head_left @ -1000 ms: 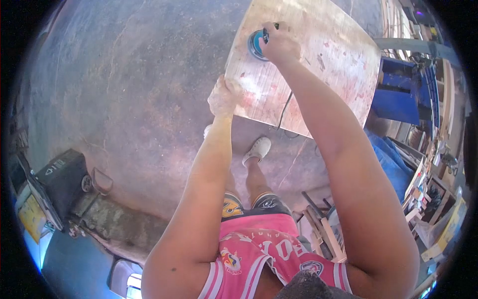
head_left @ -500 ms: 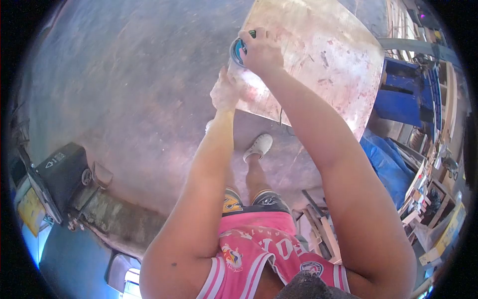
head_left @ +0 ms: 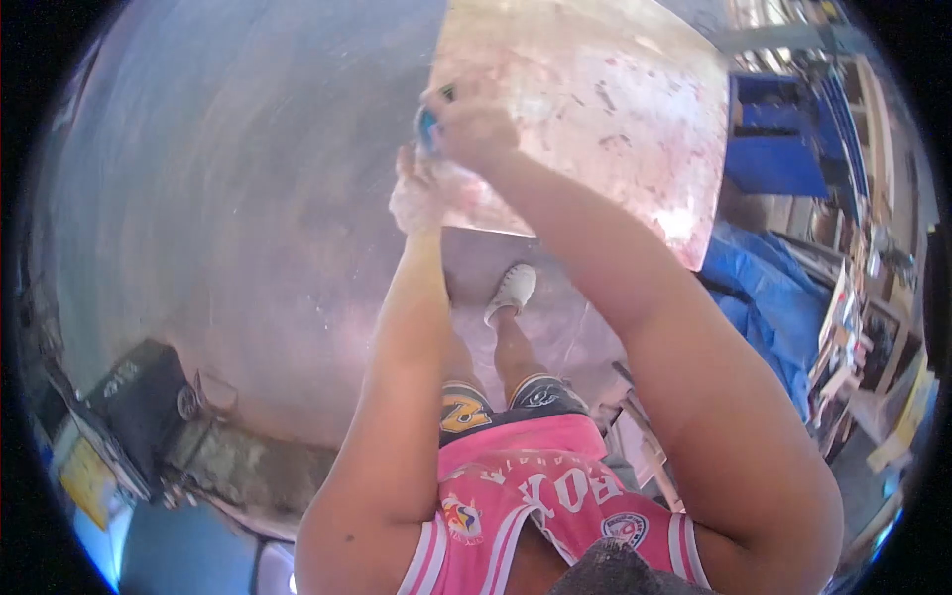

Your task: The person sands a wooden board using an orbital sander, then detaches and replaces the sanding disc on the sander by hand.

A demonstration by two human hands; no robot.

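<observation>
- R hand [head_left: 478, 127]: R fingers [head_left: 436, 103] partly closed over top of round teal tool [head_left: 427, 130], gripping it; exact finger spread can't be told, blurred.
- Tool loc.: under & just L of R hand, at near-L edge of lg. flat board [head_left: 620, 129]; mostly hidden by the hand. Small dark/green bit shows by the fingertips.
- L hand [head_left: 415, 203]: at board's near-L corner, just below tool; L fingers [head_left: 405, 162] part bent, pointing up along the edge, prob. touching it, grip on it can't be fully seen. Whitish dust on the hand.
- Board: pale wood w/ reddish & dark marks, bright glare near L hand & at near-R corner.
- In the way: R hand covers most of tool; R forearm crosses board's near edge.
- Below: grey floor [head_left: 248, 218], w/ light clog [head_left: 514, 290] on a foot just past near edge.
- R side: blue unit [head_left: 778, 165] w/ dark opening, contents can't be told; crumpled blue tarp [head_left: 759, 297] nearer; wood pcs. & misc. clutter [head_left: 843, 347] beside tarp.
- Lower L: dark wheeled bin [head_left: 144, 397], inside not visible.
- Person: pink jersey [head_left: 570, 496], dark shorts [head_left: 540, 395] w/ yellow & white prints.
</observation>
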